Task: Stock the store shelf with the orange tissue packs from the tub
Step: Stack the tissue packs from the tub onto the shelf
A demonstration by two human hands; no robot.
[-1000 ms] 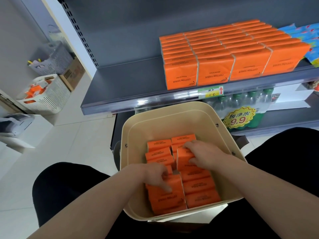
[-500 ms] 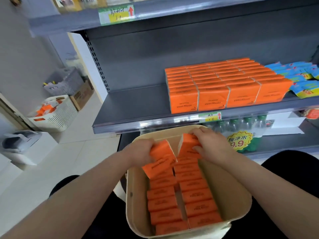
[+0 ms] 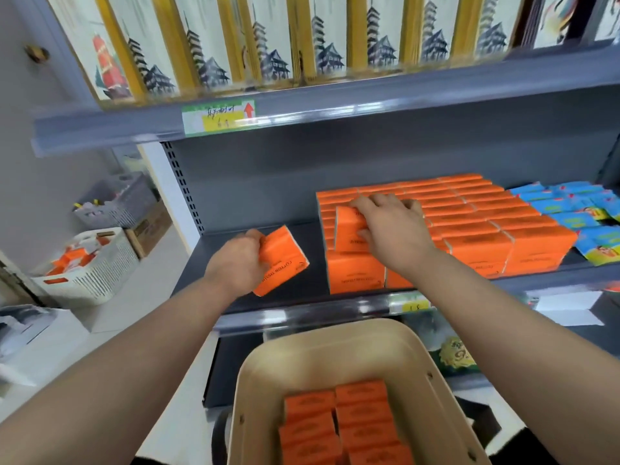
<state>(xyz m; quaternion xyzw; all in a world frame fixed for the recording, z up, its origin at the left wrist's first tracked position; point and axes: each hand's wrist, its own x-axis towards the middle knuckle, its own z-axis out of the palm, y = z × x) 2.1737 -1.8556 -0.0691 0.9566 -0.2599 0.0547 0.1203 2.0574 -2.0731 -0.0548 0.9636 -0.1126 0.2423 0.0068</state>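
head view: my right hand [image 3: 392, 226] clamps the upper pack [image 3: 349, 231] on the stack [image 3: 476, 213], left hand [image 3: 240, 260] grips the tilted pack [image 3: 285, 260]; crooked seating could topple it.

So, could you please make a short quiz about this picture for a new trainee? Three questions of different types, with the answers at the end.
1. True or false: the left hand grips an orange pack to the left of the orange stack.
2. The right hand holds: A) a second pack; B) a bottle; C) nothing.
3. What lies in the tub?
Key: 1 true; 2 A; 3 orange tissue packs, in two rows.
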